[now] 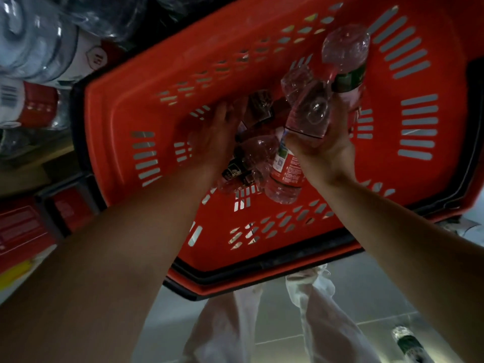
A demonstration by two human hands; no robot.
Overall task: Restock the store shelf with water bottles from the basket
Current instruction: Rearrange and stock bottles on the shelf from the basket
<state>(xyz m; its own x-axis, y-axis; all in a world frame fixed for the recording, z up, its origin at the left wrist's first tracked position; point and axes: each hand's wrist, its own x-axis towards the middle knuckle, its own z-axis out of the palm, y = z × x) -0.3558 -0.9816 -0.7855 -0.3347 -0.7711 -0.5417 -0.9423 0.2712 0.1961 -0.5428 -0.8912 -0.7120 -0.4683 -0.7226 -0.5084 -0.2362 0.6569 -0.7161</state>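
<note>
Both bare forearms reach from the near edge into a red slotted plastic shopping basket [125, 111] with a dark rim, which fills the middle of the view and sits on a pale tiled floor [366, 297].

The right hand [320, 150] is to the right of centre inside the basket, its fingers curled around the lower part of a clear plastic water bottle [306, 111], gripping it. Just beyond and to the right of that bottle, touching or nearly touching it, lies a second clear bottle with a dark green label [347, 58], its rounded end pointing far.

The left hand [217, 137] is to the left of the right one, lowered among the bottles on the basket floor. Its fingers bend downward toward a clear bottle with a dark label [258, 107], but motion blur and the heap hide whether they close on anything, so I cannot tell its grasp.

Between the two wrists lies a clear bottle with a red label [286, 169], and left of it a crumpled-looking clear bottle with a black label [246, 163].

At the far left stand large clear water jugs with white and red labels [39, 48]. At the near left are red boxes on a shelf [23, 226]. On the near floor lie a white plastic bag [262, 323] and, at the near right, a lone clear bottle with a dark label [408, 344].
</note>
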